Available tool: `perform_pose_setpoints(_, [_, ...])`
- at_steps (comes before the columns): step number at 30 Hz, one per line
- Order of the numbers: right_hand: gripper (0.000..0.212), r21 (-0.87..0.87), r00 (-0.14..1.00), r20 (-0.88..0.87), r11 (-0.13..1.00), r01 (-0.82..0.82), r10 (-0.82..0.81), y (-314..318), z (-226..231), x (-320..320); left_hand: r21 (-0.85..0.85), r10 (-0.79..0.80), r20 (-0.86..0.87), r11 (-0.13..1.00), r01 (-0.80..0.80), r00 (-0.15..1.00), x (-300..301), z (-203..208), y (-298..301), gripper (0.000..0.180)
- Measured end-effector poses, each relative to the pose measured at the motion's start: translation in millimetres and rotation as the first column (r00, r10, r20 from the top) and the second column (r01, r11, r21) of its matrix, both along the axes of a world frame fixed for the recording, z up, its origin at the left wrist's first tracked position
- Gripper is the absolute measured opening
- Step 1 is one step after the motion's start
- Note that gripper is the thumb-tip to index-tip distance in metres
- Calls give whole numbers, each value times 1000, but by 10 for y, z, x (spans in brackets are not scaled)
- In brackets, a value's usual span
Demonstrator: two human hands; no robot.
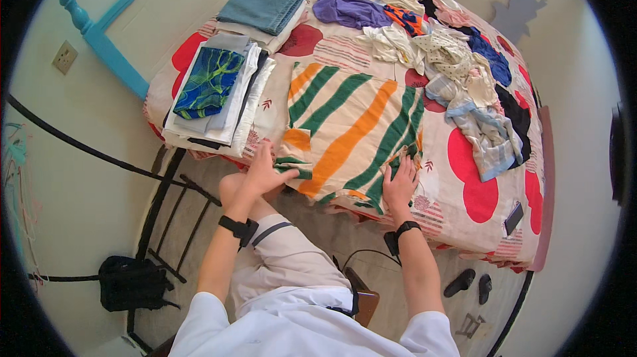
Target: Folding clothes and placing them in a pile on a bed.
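Observation:
A cream T-shirt [345,128] with green and orange diagonal stripes lies spread on the bed in front of me, its neckline toward me. Its left sleeve is folded inward over the body. My left hand [267,172] is open beside that sleeve, thumb reaching to its edge and fingers on the bedsheet. At the opposite side, my right hand [401,183] rests open on the bunched right sleeve, fingers apart. Whether its fingertips pinch any cloth is hard to see. Left of the shirt stands a stack of folded clothes [255,101], topped by a blue-green patterned piece [210,83].
Folded jeans [264,2] top another pile farther back. Loose clothes [458,58] lie heaped at the right, with a purple garment [352,11] nearby. A phone [513,218] lies near the bed's right corner. Slippers [460,283] and a black backpack [135,283] are on the floor.

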State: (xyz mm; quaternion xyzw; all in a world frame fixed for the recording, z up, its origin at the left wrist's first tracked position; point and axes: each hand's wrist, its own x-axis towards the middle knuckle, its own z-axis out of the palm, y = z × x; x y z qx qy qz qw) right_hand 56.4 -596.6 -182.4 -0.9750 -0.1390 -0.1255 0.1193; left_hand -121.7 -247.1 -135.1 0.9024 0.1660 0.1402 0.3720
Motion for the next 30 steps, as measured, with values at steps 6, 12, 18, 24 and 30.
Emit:
perform_pose_setpoints(6, [63,-9,1000,13,1000,-6,7,-11,-21,16,261,86,-152,964,-44,985,-34,-89,-162,95])
perform_pose_setpoints(12, [63,-2,1000,13,1000,-3,3,-11,-15,-1,198,204,-72,962,-186,976,29,-368,-112,59])
perform_pose_setpoints(18, [62,-21,1000,-19,1000,-5,5,11,-8,-2,-258,390,151,902,-345,908,42,-608,-57,30])
perform_pose_setpoints(24, [63,-48,1000,-7,999,-16,15,14,-28,-2,-724,574,-4,563,-399,819,13,-762,-11,26])
perform_pose_setpoints(30, [62,-46,999,12,998,-30,31,7,-30,4,-836,608,-330,167,-523,722,21,-754,104,47])
